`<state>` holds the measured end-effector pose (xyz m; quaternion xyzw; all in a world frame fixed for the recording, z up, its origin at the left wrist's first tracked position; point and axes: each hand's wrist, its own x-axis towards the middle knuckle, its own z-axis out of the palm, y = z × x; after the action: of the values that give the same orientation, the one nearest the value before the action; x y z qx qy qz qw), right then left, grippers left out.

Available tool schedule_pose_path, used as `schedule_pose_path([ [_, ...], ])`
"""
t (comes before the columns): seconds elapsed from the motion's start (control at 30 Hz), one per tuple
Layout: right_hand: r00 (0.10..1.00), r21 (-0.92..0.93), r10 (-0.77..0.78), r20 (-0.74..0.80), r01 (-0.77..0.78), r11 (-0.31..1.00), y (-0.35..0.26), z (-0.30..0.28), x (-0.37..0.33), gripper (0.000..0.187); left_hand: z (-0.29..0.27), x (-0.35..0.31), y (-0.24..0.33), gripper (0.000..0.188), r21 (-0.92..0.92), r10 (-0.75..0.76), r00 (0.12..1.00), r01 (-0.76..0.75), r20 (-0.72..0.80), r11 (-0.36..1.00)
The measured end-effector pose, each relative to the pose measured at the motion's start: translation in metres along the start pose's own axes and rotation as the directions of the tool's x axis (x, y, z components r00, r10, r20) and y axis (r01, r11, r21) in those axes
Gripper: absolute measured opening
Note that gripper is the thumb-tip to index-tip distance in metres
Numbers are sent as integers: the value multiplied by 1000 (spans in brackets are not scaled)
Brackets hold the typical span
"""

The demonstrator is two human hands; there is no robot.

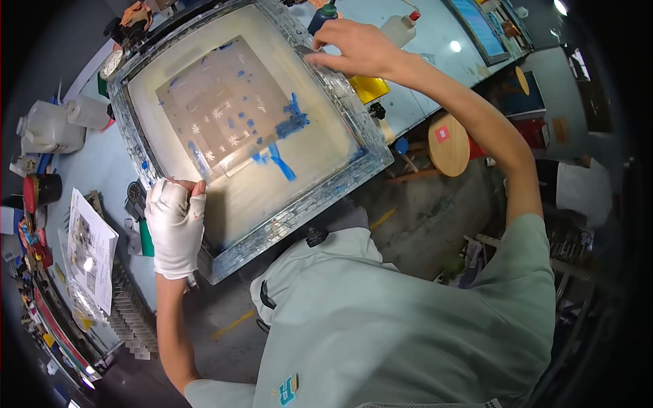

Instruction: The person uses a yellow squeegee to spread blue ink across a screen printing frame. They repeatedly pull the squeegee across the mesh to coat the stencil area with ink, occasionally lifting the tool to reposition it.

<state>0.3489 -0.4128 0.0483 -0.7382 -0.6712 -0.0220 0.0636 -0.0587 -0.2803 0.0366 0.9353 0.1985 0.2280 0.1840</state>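
A large screen printing frame (299, 219) with worn, ink-stained metal rails lies tilted before me. Its pale mesh (286, 204) carries a greyish square stencil area (224, 88) with small light star and flower shapes. Blue tape pieces (281, 163) and a blue patch (292, 121) mark the mesh. My left hand (175, 221), in a white glove with bare fingertips, is closed over the frame's left rail; its grip is partly hidden. At the upper right rail, my bare right hand (354, 49) has its thumb and fingers bent around the edge.
A dark bottle (322, 17) and a white bottle with a red cap (400, 28) stand beyond my right hand. Plastic jugs (53, 128) and a printed sheet (90, 251) are at the left. A round wooden stool (449, 145) stands at the right, near a screen (479, 27).
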Motion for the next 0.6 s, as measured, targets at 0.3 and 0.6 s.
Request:
schedule_pose_path([
  [0.3,937,577,-72,342,-149,803,-53,-33,-10,26,-41,12,8,10,67,68,997,-65,-45,996],
  [0.6,666,603,-44,745,-644,471,-80,-21,-66,40,-29,-72,35,18,-30,-507,785,552,357,833],
])
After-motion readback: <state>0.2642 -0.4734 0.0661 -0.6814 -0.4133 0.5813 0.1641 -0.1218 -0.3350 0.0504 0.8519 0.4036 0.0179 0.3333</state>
